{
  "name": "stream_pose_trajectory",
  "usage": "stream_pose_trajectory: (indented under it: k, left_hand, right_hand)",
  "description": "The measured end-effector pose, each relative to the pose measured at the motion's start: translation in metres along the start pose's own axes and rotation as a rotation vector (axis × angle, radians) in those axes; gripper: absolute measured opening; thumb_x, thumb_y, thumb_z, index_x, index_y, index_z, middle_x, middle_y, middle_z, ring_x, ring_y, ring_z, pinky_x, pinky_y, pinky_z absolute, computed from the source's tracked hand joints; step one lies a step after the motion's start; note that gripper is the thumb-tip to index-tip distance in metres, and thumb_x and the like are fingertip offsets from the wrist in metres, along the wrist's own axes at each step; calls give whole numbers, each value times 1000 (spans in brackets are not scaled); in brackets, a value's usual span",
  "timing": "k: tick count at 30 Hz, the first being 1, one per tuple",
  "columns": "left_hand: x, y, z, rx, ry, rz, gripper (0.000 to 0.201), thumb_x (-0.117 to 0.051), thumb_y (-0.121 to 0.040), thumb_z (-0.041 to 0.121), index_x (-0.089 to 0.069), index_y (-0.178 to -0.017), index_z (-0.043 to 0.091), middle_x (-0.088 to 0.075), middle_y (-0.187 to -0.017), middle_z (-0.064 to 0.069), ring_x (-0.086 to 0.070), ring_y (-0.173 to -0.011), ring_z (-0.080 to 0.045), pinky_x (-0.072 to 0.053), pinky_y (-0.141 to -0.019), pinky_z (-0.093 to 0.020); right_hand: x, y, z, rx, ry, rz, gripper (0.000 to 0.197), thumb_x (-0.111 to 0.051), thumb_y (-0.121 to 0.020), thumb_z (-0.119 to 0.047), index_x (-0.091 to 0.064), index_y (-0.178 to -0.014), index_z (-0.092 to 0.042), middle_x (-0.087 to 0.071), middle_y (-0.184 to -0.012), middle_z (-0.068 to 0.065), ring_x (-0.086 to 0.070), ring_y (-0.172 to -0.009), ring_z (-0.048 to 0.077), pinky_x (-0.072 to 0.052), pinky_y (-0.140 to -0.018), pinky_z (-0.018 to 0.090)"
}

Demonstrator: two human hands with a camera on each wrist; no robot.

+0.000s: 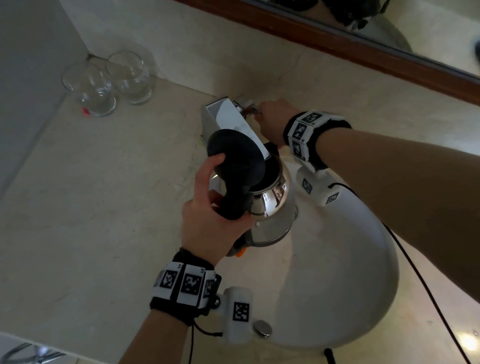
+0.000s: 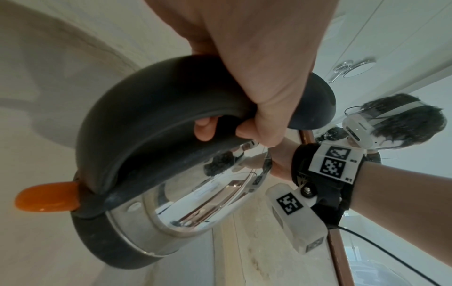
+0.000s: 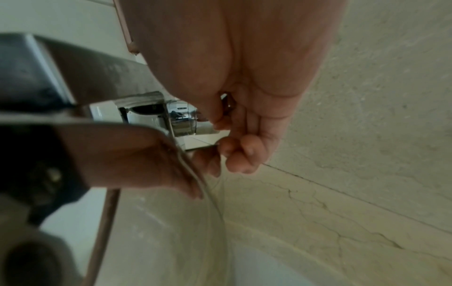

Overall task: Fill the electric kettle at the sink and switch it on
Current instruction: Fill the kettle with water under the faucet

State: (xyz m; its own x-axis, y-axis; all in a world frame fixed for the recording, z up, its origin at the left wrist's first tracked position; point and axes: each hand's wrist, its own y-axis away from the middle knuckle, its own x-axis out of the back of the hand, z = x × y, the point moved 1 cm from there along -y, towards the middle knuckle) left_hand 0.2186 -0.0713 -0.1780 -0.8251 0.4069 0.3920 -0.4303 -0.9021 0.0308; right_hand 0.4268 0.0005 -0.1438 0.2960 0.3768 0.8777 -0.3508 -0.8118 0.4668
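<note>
Our left hand [image 1: 207,219] grips the kettle [image 1: 272,208] handle; our right hand [image 1: 272,115] pinches the tap lever [image 3: 188,122]. We keep the opening under the spout [image 1: 232,125] and open gently.

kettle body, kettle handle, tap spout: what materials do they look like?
Kettle body: polished metal, likely stainless; it mirrors the room.
Kettle handle, gripped by the left hand: matte black, probably plastic; no reflections.
Tap spout: chrome-look metal, flat mirror-bright faces. The right hand pinches its small shiny lever.
</note>
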Motion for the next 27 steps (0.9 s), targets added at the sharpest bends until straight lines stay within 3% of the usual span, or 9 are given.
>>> stream_pose_trajectory:
  k: [5,27]
  left_hand:
    - [0,-1,-1,-4,-11,0,90,-82,-63,20,-31,-134,41,-66,-58,-5,-59,-45,-15,-56,-51,-31]
    - [0,-2,2,8,-24,-8,90,-83,-63,20,-31,-133,43,-67,-61,-7,-63,-49,-19,-57,-54,-37]
  right_hand:
    - [2,1,0,8,11,-7,31,-36,-99,-8,-58,-117,6,-63,-119,24,-62,-108,37,-50,-87,38]
    - [5,3,-1,19,28,-21,31,-36,-99,-8,-55,-120,6,-62,-122,23,-61,-110,37,-49,-91,38]
